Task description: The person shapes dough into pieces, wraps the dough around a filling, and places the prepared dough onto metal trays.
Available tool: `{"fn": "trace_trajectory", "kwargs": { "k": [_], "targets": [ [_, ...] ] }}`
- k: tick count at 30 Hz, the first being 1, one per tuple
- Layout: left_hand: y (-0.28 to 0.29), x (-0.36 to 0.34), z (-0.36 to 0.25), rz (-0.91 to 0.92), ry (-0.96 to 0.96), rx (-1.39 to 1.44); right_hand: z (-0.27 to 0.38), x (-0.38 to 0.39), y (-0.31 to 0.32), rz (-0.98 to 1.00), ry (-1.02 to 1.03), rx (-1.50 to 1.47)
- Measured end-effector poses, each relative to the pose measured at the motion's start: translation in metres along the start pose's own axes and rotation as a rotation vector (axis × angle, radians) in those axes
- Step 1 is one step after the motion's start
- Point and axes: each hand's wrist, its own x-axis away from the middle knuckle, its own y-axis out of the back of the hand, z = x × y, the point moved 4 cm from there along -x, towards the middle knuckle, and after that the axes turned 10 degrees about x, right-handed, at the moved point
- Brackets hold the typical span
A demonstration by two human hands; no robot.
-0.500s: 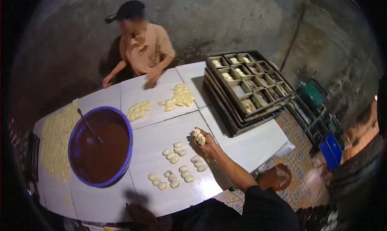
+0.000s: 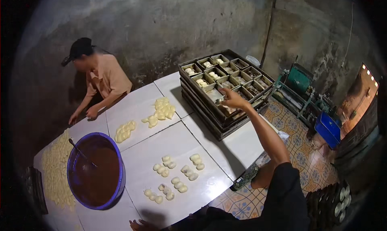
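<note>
My right hand (image 2: 234, 99) reaches over the near side of a dark tray of loaf pans (image 2: 201, 106), its index finger stretched out above a pan. No dough shows in its fingers, though the pan under it is partly hidden. Pale dough pieces (image 2: 201, 83) lie in several of the far and left pans. My left hand (image 2: 142, 225) rests at the table's near edge, fingers spread, partly cut off by the frame. Between my hands, short rows of dough balls (image 2: 177, 184) sit on the white tiled table (image 2: 201, 130).
A blue basin (image 2: 121, 182) of brown filling with a spoon (image 2: 82, 153) stands at left, beside many small dough pieces (image 2: 56, 170). Two dough heaps (image 2: 163, 109) lie farther back. A co-worker (image 2: 98, 75) leans at the far left edge. Green machinery (image 2: 300, 83) stands right.
My right hand has moved from above the table, where it held a row of dough balls, to the loaf pans. The view has swung right. The co-worker now bends toward the small dough pieces.
</note>
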Motion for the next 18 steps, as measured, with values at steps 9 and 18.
{"fn": "trace_trajectory", "kwargs": {
  "k": [9, 18],
  "targets": [
    [0.016, -0.014, -0.021, -0.043, 0.065, -0.050, -0.030, 0.011, -0.019, -0.529, 0.036, -0.061],
    [-0.022, 0.026, 0.038, 0.136, 0.118, 0.081, 0.034, 0.063, -0.017, -0.671, 0.130, 0.399]
  ]
}}
